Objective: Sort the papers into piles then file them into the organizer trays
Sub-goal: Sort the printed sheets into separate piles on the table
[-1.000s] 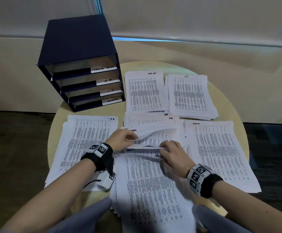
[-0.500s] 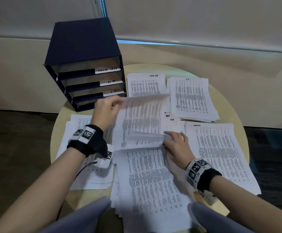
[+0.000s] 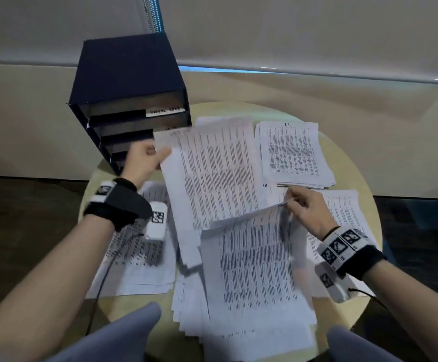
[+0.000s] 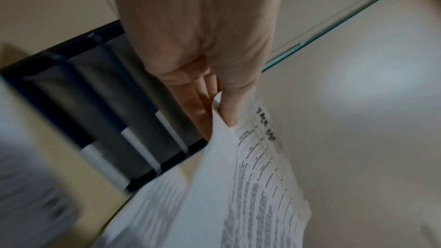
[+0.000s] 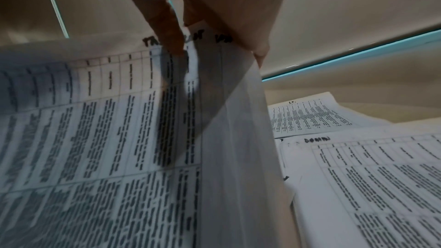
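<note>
Papers: left hand (image 3: 144,163) pinches one sheet (image 3: 212,173), right hand (image 3: 309,212) pinches another sheet (image 3: 254,262)

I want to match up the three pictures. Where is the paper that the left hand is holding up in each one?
Head view: the lifted sheet is in the middle, with the left hand pinching its upper left corner.
Left wrist view: the lifted sheet hangs at lower right, below the thumb.
Right wrist view: I cannot pick it out; another sheet fills that picture.
Shared landmark: the dark organizer, also at left in the left wrist view.
</note>
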Tool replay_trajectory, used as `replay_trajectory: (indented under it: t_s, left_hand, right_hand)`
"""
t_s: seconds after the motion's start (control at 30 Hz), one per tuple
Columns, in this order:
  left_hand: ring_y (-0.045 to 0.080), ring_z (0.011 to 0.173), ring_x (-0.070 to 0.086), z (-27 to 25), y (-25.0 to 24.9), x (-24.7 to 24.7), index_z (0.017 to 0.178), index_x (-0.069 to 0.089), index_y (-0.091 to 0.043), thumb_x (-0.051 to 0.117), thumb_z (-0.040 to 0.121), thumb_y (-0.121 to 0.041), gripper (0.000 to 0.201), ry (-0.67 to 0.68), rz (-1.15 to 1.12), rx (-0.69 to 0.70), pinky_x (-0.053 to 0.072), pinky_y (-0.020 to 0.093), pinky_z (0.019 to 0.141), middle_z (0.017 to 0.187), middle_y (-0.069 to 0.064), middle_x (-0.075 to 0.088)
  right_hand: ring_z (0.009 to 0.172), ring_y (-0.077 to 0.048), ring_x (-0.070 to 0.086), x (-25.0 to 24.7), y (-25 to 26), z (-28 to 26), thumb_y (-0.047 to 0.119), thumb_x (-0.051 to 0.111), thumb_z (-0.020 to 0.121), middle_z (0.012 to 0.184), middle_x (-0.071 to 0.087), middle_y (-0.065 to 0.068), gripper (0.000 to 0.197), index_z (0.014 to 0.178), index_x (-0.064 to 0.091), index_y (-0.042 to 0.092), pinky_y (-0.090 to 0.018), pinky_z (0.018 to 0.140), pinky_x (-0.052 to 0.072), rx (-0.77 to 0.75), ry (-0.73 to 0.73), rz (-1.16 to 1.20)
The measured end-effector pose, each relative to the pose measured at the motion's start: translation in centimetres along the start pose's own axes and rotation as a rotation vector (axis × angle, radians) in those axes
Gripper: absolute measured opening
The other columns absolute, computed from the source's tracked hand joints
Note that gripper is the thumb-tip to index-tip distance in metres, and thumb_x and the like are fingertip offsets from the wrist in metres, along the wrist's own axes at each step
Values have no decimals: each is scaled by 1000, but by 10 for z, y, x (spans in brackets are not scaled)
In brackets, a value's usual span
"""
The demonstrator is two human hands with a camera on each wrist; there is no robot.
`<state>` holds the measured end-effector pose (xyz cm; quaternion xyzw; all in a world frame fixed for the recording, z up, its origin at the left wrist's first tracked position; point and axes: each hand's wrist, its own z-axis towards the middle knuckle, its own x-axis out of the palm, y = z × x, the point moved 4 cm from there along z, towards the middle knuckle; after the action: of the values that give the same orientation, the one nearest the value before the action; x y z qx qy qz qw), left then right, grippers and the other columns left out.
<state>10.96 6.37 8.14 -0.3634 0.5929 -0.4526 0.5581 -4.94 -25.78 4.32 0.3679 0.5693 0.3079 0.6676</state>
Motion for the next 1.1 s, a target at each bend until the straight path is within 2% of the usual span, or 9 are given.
replay_trajectory:
  t_s: [0.13,0.17,0.2,0.23,0.27,0.53,0.87,0.97,1.1]
  left_hand:
    - [28,84,63,-33,64,52,103,62,-8,66,87,-31,29,223,117,-245,49,34,77,89,0,57]
    - [36,91,62,-43,78,63,117,59,-1,64,89,-31,41,252,165,-293,48,39,84,88,21,59]
    - [38,94,61,-49,89,71,119,58,2,61,92,-30,42,266,205,-319,47,41,87,127,26,37]
    - [36,92,61,-55,94,78,115,60,-1,59,94,-28,35,265,227,-323,47,39,87,100,-4,51]
    - [32,94,61,-57,96,82,113,61,-6,58,93,-26,28,259,253,-302,48,42,91,101,12,63]
    - [15,86,56,-51,69,83,94,62,-16,57,94,-26,11,179,650,152,47,29,80,98,-4,61]
    - [13,90,56,-65,62,70,103,71,-16,62,89,-23,19,310,601,207,45,26,83,98,-4,61]
    - [2,85,56,-67,62,65,94,72,-20,66,87,-18,10,361,457,117,40,15,77,91,-12,62]
    - [10,75,64,-65,64,63,89,71,-18,66,88,-19,5,508,375,-18,52,25,75,86,-4,68]
  right_hand:
    - [59,-19,51,17,-7,6,13,51,76,59,56,-5,13,63,52,12,-35,59,44,58,150,-32]
    - [59,-17,50,23,-11,8,8,52,79,59,55,-2,17,64,53,13,-33,58,43,84,192,-65]
    - [58,-14,50,30,-16,9,4,51,82,58,55,-1,19,65,54,13,-28,56,41,115,235,-111]
    - [58,-12,49,36,-21,11,3,50,83,59,56,-1,19,67,55,13,-24,56,39,145,273,-164]
    - [59,-12,51,41,-26,13,4,50,83,61,58,-1,18,69,56,14,-23,57,39,173,303,-208]
    - [81,-23,53,67,-31,19,16,45,88,84,63,-5,8,82,50,18,-36,89,33,230,408,-534]
    - [126,-25,33,81,-21,14,19,59,77,132,47,3,9,85,62,17,-48,105,23,-77,251,-657]
    - [118,-23,41,86,-21,14,17,55,82,118,56,5,8,86,61,18,-46,107,18,-98,242,-644]
    - [97,-17,52,89,-18,10,16,50,89,90,63,8,10,83,58,20,-42,109,13,-116,266,-599]
